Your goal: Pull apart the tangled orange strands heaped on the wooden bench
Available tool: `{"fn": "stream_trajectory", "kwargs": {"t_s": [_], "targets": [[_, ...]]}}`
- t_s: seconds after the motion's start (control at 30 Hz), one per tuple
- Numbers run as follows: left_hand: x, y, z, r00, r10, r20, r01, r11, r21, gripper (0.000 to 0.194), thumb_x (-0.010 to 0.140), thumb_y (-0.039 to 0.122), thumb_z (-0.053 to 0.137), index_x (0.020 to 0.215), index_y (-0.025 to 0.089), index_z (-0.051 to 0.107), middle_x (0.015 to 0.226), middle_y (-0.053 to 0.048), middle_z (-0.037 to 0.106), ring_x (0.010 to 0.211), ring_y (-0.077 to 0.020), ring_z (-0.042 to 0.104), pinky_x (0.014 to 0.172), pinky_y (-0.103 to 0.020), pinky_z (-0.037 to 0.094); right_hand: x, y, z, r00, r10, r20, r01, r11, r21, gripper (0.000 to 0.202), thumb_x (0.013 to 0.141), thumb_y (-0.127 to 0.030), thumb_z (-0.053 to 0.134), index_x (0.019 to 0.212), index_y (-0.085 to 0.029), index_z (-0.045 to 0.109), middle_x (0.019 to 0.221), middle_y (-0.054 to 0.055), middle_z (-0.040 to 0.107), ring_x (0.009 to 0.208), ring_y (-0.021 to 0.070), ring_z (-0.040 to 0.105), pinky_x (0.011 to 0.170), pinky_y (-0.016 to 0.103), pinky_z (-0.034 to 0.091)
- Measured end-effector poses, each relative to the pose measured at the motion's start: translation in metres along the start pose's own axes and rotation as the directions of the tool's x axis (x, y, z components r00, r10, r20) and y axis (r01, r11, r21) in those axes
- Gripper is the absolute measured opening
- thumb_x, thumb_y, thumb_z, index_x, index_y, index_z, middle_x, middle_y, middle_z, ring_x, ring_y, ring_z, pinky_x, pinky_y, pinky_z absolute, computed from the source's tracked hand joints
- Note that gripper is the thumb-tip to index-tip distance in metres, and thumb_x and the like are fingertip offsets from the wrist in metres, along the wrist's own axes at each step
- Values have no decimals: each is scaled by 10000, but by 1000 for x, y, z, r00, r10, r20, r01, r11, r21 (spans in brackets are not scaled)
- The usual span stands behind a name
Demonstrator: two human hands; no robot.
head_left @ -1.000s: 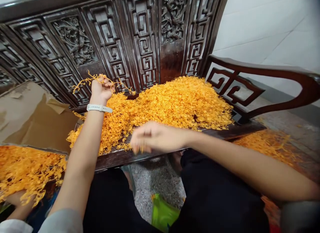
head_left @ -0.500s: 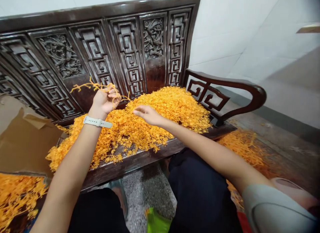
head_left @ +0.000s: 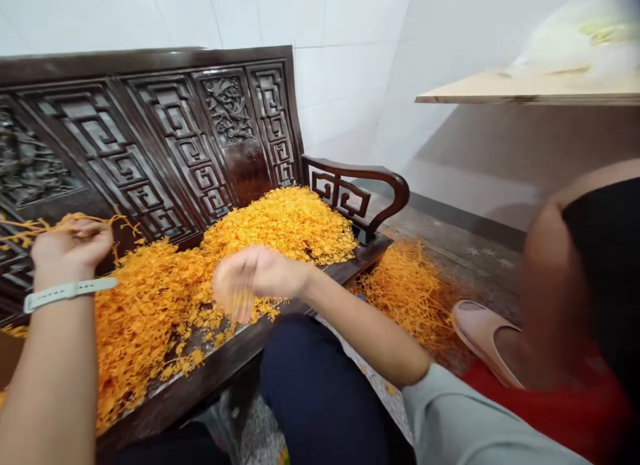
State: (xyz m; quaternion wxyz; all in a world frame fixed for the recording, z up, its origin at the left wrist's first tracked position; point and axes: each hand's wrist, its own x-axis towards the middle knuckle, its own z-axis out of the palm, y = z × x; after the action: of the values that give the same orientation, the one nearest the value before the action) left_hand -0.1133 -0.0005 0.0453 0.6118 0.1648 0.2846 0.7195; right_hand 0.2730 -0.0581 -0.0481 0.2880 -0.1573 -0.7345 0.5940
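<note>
My left hand (head_left: 74, 242), with a pale watch band (head_left: 70, 292) on its wrist, is closed round several thin, branching orange plastic strands (head_left: 120, 220). Their ends stick out on both sides of the fist. Over the front of the orange heap hovers my right hand (head_left: 245, 278), smeared by motion, its fingers stretched loosely downward and nothing visible in them. The heap of small flower-like orange plastic pieces (head_left: 290, 222) covers much of the seat of a dark carved wooden bench (head_left: 210, 368). Whether the right fingertips touch the pieces I cannot tell.
The bench's curved armrest (head_left: 395, 185) rises beyond the heap. Branching orange strands (head_left: 410, 292) are piled on the floor to the right. Another person's leg (head_left: 555, 265) and a pink slipper (head_left: 483, 332) are near that pile. A wooden shelf (head_left: 500, 95) juts out at upper right.
The view has swung right, bringing in the shelf and the other person's leg. My left hand still grips strands, now at the left edge. My right hand has turned fingers-down.
</note>
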Motion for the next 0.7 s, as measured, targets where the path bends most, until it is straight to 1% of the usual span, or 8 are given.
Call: {"fn": "stream_trajectory", "kwargs": {"t_s": [0.07,0.17,0.23,0.3,0.43,0.5,0.6,0.7], "targets": [[-17,-12,24,992,86,94,-89,996,25,560,1130,258,50,665,192,355,477,25,443,385,-75,453,383,-175,443,-13,27,-1,948,85,-307,-124,986,-109,396,1062,-522,508,1211,-184,651,1118,127,697,1115,282,678,964,433,564],[-39,-51,49,982,51,182,-56,998,21,433,1112,183,200,707,199,353,501,14,441,421,-76,482,404,-158,439,-43,87,20,808,79,-584,-245,946,-210,393,1024,-503,566,1246,-193,663,1323,181,648,1334,346,576,1161,539,440],[-52,-89,52,982,-45,181,38,998,40,382,1075,95,261,720,200,354,520,11,453,421,-74,476,393,-135,408,-65,122,40,745,121,-656,-291,944,-157,397,1027,-543,540,1167,-214,709,1184,141,697,1143,305,661,1089,521,499],[-68,-133,45,970,-205,130,199,978,58,364,1063,50,291,757,186,435,530,25,448,405,-57,470,372,-98,357,-78,139,55,715,160,-680,-275,960,-62,485,1003,-568,583,1321,-212,669,1240,145,682,1038,267,676,994,479,556],[-106,-207,24,821,-570,-27,565,805,180,396,1096,124,249,854,128,563,549,48,405,346,-31,401,335,-76,284,-69,133,60,734,80,-675,-89,996,20,1112,801,-542,880,1692,-282,267,1699,164,369,1442,292,519,1151,458,493],[-118,-225,17,749,-658,-70,647,706,287,384,1095,145,276,896,121,604,536,55,386,346,-39,371,343,-90,288,-61,128,59,800,98,-592,-10,988,151,969,782,-558,894,1594,-259,457,1545,147,571,1334,270,615,1086,427,533],[-120,-228,9,795,-605,-41,536,670,514,101,1009,187,568,954,135,635,592,27,490,451,-79,475,430,-145,430,-62,125,64,886,221,-407,-16,892,451,611,884,-643,761,1280,-183,694,878,47,747,639,131,635,600,276,518],[-114,-224,-8,910,-412,50,214,570,793,256,866,338,807,977,174,645,787,-19,638,614,-138,602,544,-232,533,-76,116,73,880,293,-375,5,783,621,655,874,-620,787,1356,-202,640,743,-19,689,445,59,395,431,216,299]]}}
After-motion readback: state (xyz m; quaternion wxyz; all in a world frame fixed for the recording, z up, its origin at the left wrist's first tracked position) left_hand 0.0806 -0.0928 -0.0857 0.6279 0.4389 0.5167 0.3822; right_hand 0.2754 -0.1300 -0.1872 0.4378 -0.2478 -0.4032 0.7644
